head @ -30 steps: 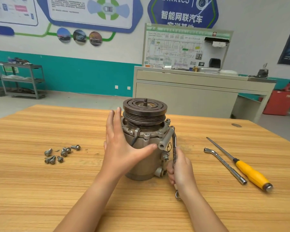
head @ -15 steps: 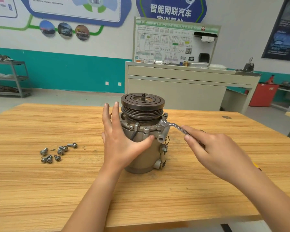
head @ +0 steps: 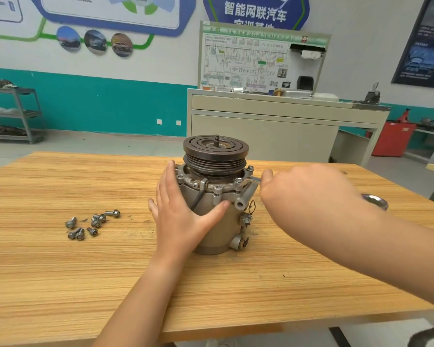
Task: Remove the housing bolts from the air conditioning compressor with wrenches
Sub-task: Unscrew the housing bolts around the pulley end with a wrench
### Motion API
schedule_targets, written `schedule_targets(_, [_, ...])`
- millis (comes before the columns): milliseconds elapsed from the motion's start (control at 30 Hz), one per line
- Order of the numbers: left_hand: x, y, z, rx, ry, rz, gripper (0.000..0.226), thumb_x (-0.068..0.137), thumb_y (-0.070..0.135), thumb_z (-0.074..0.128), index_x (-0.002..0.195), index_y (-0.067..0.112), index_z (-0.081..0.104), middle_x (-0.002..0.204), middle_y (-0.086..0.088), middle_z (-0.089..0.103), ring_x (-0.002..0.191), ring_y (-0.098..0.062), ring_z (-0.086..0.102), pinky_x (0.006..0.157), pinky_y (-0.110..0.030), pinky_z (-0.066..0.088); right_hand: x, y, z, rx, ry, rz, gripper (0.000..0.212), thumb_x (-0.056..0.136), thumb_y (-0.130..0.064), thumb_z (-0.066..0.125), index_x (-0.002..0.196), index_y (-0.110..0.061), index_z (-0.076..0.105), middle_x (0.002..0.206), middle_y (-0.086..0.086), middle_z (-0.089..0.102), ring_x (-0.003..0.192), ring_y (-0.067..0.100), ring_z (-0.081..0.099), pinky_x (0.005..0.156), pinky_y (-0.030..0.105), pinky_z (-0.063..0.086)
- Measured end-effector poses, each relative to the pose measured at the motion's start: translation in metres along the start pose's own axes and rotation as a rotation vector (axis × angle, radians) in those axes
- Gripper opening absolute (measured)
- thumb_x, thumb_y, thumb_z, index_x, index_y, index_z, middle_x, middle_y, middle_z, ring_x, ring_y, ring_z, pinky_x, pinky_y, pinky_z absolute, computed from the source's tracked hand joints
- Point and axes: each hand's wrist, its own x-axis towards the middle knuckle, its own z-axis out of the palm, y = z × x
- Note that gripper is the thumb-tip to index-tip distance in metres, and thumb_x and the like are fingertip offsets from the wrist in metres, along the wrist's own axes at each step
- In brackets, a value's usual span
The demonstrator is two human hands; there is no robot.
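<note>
The grey air conditioning compressor (head: 212, 229) stands upright mid-table with its dark pulley (head: 215, 154) on top. My left hand (head: 183, 216) lies flat against its left side, fingers straight and thumb across the front. My right hand (head: 303, 194) grips a steel wrench (head: 253, 180) that lies level, its head on a bolt (head: 238, 180) of the front flange. The wrench's far ring end (head: 375, 200) shows past my wrist. Another bolt (head: 250, 168) sits on the flange behind it.
Several removed bolts (head: 92, 222) lie loose on the wooden table (head: 60, 271) to the left. A beige cabinet (head: 273, 128) with a wiring board stands behind the table. The table's near edge runs under my forearms.
My right hand has swung the wrench handle from the near side round to the right and farther back. My left hand stayed on the compressor. The camera view shifted right.
</note>
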Motion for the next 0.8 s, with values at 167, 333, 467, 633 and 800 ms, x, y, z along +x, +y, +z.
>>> schedule_targets(167, [-0.013, -0.002, 0.003, -0.054, 0.044, 0.014, 0.107, 0.067, 0.049, 0.072, 0.15, 0.017, 0.013, 0.157, -0.001, 0.015, 0.143, -0.015, 0.016, 0.112, -0.062, 0.012, 0.003, 0.018, 0.01, -0.007, 0.034, -0.029, 0.035, 0.094, -0.024, 0.032, 0.126, -0.02, 0.046, 0.058, -0.006, 0.026, 0.046, 0.011, 0.022, 0.04, 0.022, 0.018])
schedule_targets(333, [-0.012, -0.004, 0.005, -0.106, 0.063, 0.044, 0.102, 0.07, 0.036, 0.079, 0.145, 0.026, 0.009, 0.154, -0.002, 0.017, 0.135, -0.002, 0.013, 0.113, -0.058, 0.02, 0.031, 0.051, 0.036, -0.061, 0.059, -0.077, 0.049, 0.092, -0.012, 0.033, 0.138, -0.029, 0.028, 0.059, -0.006, 0.037, 0.049, 0.011, 0.034, 0.041, 0.024, 0.023])
schedule_targets(467, [-0.013, -0.008, 0.005, -0.184, 0.063, 0.067, 0.098, 0.066, 0.046, 0.075, 0.137, 0.041, 0.008, 0.155, -0.002, 0.013, 0.142, -0.007, 0.011, 0.117, -0.04, 0.018, 0.062, 0.059, 0.059, -0.103, 0.173, -0.106, 0.036, 0.089, -0.004, 0.04, 0.122, -0.019, 0.043, 0.068, -0.004, 0.049, 0.053, 0.015, 0.044, 0.043, 0.026, 0.031])
schedule_targets(633, [-0.012, -0.01, 0.004, -0.283, 0.035, 0.017, 0.099, 0.056, 0.063, 0.066, 0.134, 0.053, 0.006, 0.152, 0.011, 0.01, 0.144, -0.01, 0.012, 0.112, -0.028, 0.018, 0.089, 0.042, 0.082, -0.007, 0.29, -0.14, 0.03, 0.091, 0.0, 0.04, 0.119, -0.011, 0.046, 0.11, 0.005, 0.062, 0.1, 0.024, 0.059, 0.094, 0.033, 0.041])
schedule_targets(800, [-0.011, -0.011, 0.005, -0.327, -0.003, -0.012, 0.103, 0.055, 0.06, 0.071, 0.13, 0.06, 0.001, 0.142, 0.031, 0.01, 0.143, -0.006, 0.016, 0.115, -0.034, 0.023, 0.07, 0.042, 0.089, 0.408, 0.688, 0.047, 0.011, 0.086, 0.0, 0.054, 0.088, 0.007, 0.062, 0.073, 0.019, 0.064, 0.06, 0.035, 0.062, 0.056, 0.041, 0.05])
